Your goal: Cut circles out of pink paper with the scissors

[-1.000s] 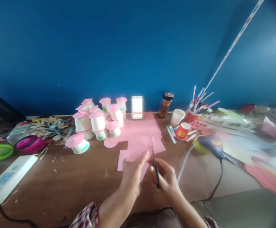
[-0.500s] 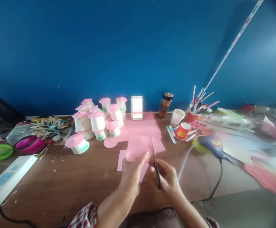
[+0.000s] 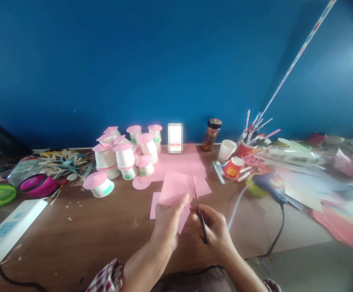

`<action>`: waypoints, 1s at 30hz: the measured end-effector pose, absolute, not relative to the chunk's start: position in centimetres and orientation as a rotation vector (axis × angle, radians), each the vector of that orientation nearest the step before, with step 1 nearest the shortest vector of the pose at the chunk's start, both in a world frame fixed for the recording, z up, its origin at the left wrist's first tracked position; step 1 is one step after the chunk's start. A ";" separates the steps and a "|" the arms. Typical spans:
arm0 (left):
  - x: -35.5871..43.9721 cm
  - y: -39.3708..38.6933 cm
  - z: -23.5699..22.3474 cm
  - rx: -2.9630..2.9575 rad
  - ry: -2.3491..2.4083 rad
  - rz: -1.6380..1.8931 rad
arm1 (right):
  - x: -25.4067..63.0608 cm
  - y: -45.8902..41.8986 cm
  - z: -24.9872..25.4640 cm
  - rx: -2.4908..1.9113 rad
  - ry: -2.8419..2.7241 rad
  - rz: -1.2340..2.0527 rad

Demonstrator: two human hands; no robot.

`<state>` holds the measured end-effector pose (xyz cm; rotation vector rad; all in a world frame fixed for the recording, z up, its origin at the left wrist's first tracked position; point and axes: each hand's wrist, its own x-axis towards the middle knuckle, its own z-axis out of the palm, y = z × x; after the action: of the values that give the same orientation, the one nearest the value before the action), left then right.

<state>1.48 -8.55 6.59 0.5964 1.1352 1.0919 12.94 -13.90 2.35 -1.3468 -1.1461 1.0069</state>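
My left hand [image 3: 169, 221] grips a sheet of pink paper [image 3: 176, 187], thumb on top and fingers hidden beneath. In my right hand [image 3: 214, 225] is a pair of scissors [image 3: 201, 221] with dark handles, the blades pointing away from me along the paper's right side. Whether the blades are parted cannot be made out. Under and behind the held sheet lie larger pink sheets [image 3: 182, 158] on the table. A smaller pink piece [image 3: 154, 205] rests left of my left hand, and a round pink cutout [image 3: 141, 183] lies farther back.
Paper cups topped with pink discs [image 3: 124, 156] stand stacked on the left. A power strip [image 3: 6, 233] and a bundle of sticks [image 3: 68, 162] lie beyond. At right are an amber jar [image 3: 212, 136], a red cup [image 3: 234, 168] and a glue gun [image 3: 270, 186]. A blue wall [image 3: 176, 73] closes the back.
The held pink sheet has turned slightly and shifted left, away from the scissor blades, along with my left hand. The scissor handles have moved slightly right and toward me.
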 end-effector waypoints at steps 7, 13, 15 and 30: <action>2.2 -8.7 7.5 0.543 1.224 1.126 | 12.3 -13.9 1.9 -1.301 -1.073 1.073; 2.5 -9.2 8.3 0.546 1.233 1.128 | 12.1 -13.9 2.3 -1.227 -1.029 1.147; 2.5 -9.3 8.2 0.541 1.220 1.108 | 12.2 -13.7 2.6 -1.222 -1.036 1.138; 2.3 -9.3 7.7 0.535 1.171 1.027 | 12.4 -13.7 3.2 -1.235 -1.052 1.120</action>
<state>2.27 -9.25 7.66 0.5351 1.1715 1.0275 12.44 -13.71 3.22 -1.2353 -1.0520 1.1199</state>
